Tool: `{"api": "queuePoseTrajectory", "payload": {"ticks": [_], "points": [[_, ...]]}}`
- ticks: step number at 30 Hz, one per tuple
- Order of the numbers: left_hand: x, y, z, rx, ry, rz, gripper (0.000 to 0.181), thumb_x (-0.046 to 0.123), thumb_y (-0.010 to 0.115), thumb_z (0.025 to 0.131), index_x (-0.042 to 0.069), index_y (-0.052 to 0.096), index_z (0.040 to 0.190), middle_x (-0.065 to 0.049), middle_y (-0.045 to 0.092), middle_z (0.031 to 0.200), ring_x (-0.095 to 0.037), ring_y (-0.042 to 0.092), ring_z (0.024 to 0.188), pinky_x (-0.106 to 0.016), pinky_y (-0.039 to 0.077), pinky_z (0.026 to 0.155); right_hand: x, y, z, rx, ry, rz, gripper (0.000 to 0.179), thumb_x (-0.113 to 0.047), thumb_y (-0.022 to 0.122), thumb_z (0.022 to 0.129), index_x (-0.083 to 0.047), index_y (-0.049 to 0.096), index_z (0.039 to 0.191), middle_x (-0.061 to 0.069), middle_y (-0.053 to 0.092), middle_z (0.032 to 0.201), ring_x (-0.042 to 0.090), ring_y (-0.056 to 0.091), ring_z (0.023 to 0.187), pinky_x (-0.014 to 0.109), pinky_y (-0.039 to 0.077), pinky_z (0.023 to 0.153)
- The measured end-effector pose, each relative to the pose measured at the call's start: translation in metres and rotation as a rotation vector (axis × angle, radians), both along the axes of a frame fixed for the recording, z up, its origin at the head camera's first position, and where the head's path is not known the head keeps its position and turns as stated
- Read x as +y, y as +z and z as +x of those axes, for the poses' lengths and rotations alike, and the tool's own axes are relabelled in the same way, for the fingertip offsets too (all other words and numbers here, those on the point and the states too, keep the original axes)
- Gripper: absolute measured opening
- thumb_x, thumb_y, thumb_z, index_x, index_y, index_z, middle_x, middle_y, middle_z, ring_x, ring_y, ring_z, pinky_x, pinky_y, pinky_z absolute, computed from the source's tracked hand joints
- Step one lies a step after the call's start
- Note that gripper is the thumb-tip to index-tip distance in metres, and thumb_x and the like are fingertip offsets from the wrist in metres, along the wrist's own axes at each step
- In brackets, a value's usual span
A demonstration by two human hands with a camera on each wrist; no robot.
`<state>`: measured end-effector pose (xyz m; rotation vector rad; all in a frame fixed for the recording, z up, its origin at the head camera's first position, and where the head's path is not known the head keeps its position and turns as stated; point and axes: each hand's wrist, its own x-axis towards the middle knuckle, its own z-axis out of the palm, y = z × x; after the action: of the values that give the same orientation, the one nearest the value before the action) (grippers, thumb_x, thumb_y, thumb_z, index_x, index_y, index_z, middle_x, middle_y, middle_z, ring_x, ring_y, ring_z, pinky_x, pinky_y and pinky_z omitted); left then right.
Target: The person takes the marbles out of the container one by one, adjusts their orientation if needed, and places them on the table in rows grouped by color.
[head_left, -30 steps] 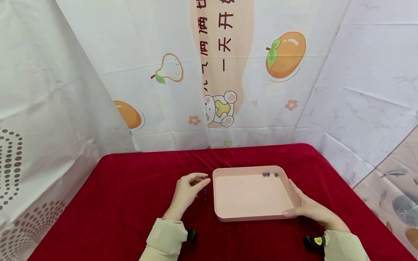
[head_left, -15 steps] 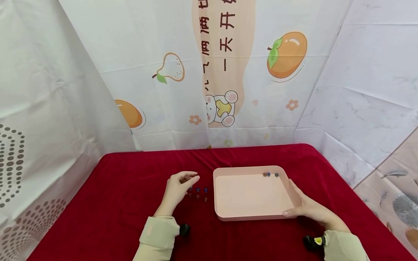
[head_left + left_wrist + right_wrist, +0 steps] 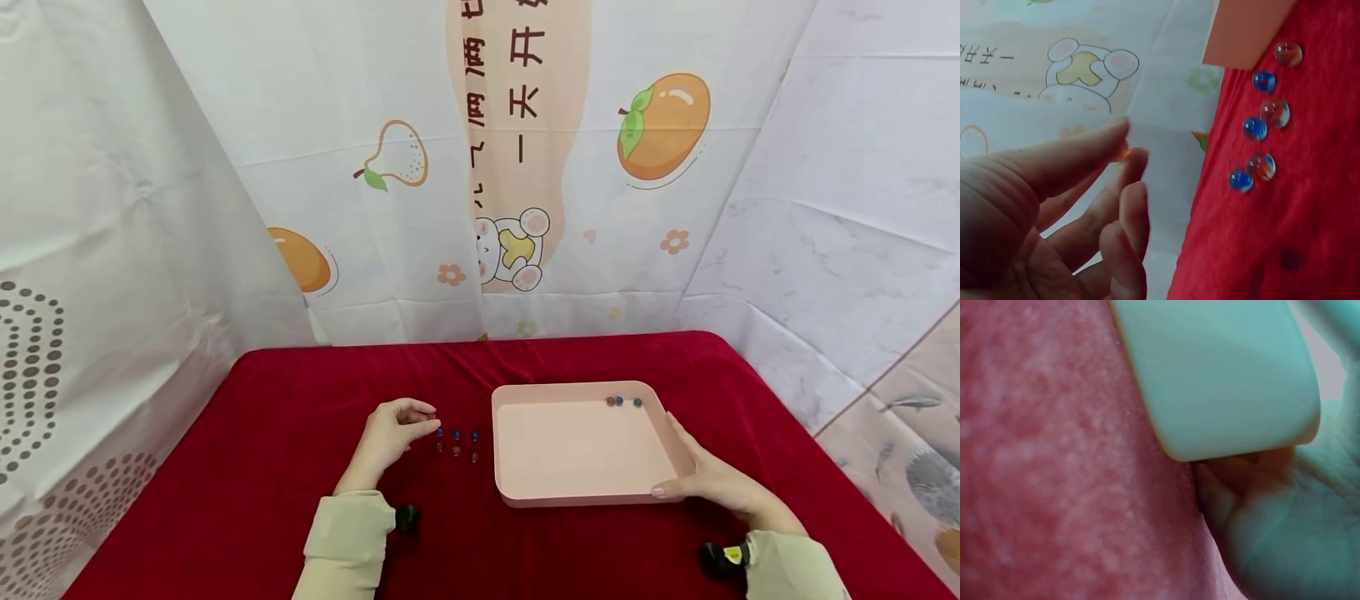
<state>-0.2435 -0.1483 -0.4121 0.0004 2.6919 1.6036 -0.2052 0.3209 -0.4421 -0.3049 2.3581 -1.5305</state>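
Observation:
In the left wrist view, an orange glass marble point(image 3: 1122, 150) is pinched between the thumb and index finger of my left hand point(image 3: 388, 433), held above the cloth. Just right of that hand lie two rows of marbles: three blue, among them a blue marble point(image 3: 457, 434), and three reddish-brown, among them a clear reddish marble point(image 3: 456, 452). My right hand point(image 3: 708, 479) grips the near right corner of a shallow pink tray point(image 3: 573, 502), thumb on the front and fingers along the right wall. Three marbles lie inside by its far wall, including a blue one point(image 3: 618, 401).
A dark red velvet cloth point(image 3: 247, 467) covers the table. White printed curtains point(image 3: 375, 250) hang behind and on both sides. Each wrist carries a small black device, such as the black camera point(image 3: 407, 518) on the left.
My left hand has moved left, away from the tray's left wall, uncovering the two rows of marbles. The right hand and the tray stay in place.

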Motion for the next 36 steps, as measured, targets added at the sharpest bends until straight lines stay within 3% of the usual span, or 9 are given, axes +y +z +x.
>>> {"api": "queuePoseTrajectory", "payload": {"ticks": [8,29,32,34,36], "points": [[-0.007,-0.007,-0.001,-0.090,-0.012,-0.065,0.020,0.014,0.077,0.086,0.008,0.074,0.105,-0.003,0.071,0.092,-0.018,0.061,0.074,-0.029,0.049,0.061,0.000,0.000,-0.001,-0.003,0.004,-0.012,0.114,-0.011,0.074,0.081,-0.008,-0.010,0.158,0.022,-0.010,0.164,0.043,0.005,0.140,0.002,0.026,0.085],[-0.008,-0.025,0.001,-0.087,-0.028,-0.280,0.014,0.014,0.077,0.086,0.014,0.077,0.099,-0.001,0.067,0.082,-0.014,0.059,0.074,-0.031,0.049,0.068,0.001,-0.001,-0.001,0.000,0.009,-0.003,0.114,-0.012,0.074,0.082,-0.008,-0.010,0.158,0.023,-0.010,0.164,0.043,0.005,0.140,0.004,0.027,0.085],[-0.008,-0.027,0.000,-0.088,-0.023,-0.302,0.014,0.015,0.077,0.086,0.015,0.077,0.100,0.000,0.068,0.083,-0.014,0.059,0.075,-0.032,0.049,0.069,0.001,0.000,-0.002,0.002,0.009,0.023,0.113,-0.012,0.074,0.082,-0.007,-0.010,0.158,0.023,-0.009,0.164,0.043,0.006,0.140,0.019,0.029,0.098],[-0.007,-0.028,-0.001,-0.091,-0.018,-0.310,0.014,0.016,0.077,0.085,0.016,0.077,0.100,0.001,0.068,0.083,-0.014,0.059,0.075,-0.032,0.048,0.069,0.000,0.001,-0.002,0.002,0.009,0.032,0.113,-0.013,0.073,0.082,-0.006,-0.010,0.158,0.024,-0.010,0.164,0.043,0.005,0.140,0.038,0.028,0.108],[-0.007,-0.028,-0.001,-0.092,-0.015,-0.308,0.015,0.017,0.077,0.085,0.017,0.077,0.100,0.001,0.068,0.083,-0.014,0.059,0.076,-0.032,0.048,0.069,0.000,0.001,-0.002,0.002,0.008,0.041,0.113,-0.013,0.073,0.082,-0.006,-0.010,0.158,0.024,-0.009,0.163,0.044,0.006,0.140,0.059,0.023,0.108]]}}
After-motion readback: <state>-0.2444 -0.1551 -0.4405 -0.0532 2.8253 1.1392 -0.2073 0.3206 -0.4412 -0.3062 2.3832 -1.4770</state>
